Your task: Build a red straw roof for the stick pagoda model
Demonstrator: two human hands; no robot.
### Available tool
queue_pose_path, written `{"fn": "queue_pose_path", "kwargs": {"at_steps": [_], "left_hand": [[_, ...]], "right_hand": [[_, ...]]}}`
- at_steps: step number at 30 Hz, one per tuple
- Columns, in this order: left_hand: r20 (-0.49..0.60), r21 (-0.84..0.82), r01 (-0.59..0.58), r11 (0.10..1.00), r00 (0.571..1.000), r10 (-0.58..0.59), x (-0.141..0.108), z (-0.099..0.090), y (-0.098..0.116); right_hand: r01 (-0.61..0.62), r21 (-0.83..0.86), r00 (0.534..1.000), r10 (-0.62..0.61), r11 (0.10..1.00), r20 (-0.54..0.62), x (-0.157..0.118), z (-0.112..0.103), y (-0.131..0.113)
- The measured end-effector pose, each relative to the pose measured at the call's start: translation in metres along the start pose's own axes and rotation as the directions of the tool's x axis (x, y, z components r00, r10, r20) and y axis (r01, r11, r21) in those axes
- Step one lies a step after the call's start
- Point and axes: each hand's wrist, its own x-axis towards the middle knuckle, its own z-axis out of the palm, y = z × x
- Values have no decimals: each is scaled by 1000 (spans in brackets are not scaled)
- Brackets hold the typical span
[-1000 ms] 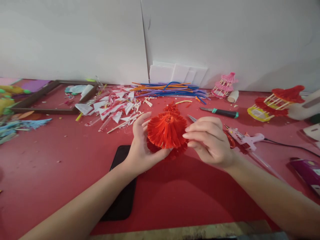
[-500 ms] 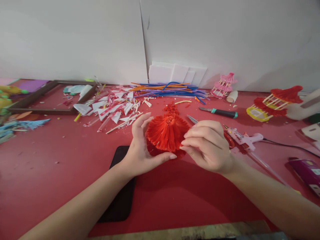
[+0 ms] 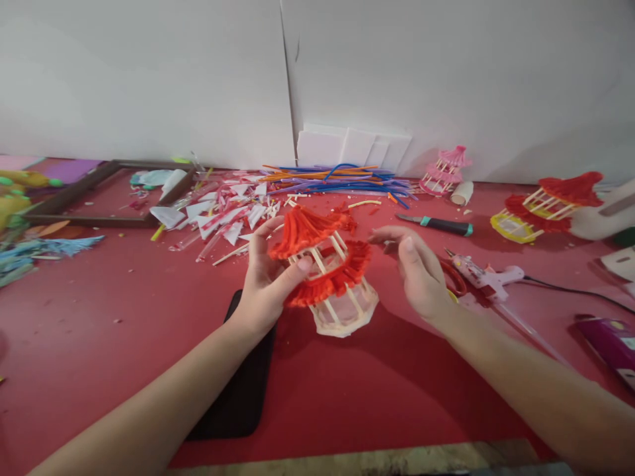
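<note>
My left hand [image 3: 265, 284] grips a small pavilion model [image 3: 330, 274] by its left side, thumb across the front between the two red fuzzy roofs. Pale sticks join the upper roof, the lower roof and an off-white many-sided base, and the model tilts with its base toward the lower right. To the right of it, my right hand [image 3: 419, 271] is apart from the model, fingers loosely spread and holding nothing.
A black phone [image 3: 243, 390] lies by my left wrist. Behind are straw scraps [image 3: 223, 211], pipe cleaners [image 3: 337, 178] and a cutter knife [image 3: 436, 225]. Right are scissors [image 3: 455, 277], a glue gun [image 3: 489, 277] and another red-roofed model [image 3: 546, 206].
The model has tipped from a view onto its roof to a side view showing sticks and base. My right hand has let go of the roof edge and opened.
</note>
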Motion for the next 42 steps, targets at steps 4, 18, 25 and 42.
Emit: {"fn": "queue_pose_path", "kwargs": {"at_steps": [4,18,25,42], "left_hand": [[-37,-94,112,989,993,-116,4,-4,-3],[59,-139,265,954,964,-259,5,-3,1],[-17,-223,267,938,961,-277,3,1,2],[209,-73,242,968,952,-223,1,-3,-15]], "right_hand": [[-143,28,983,139,989,123,-1,5,-2],[-657,270,739,529,704,417,0,11,7],[-665,387,746,600,639,289,3,13,2],[-472,533,872,460,702,166,13,10,0]]}}
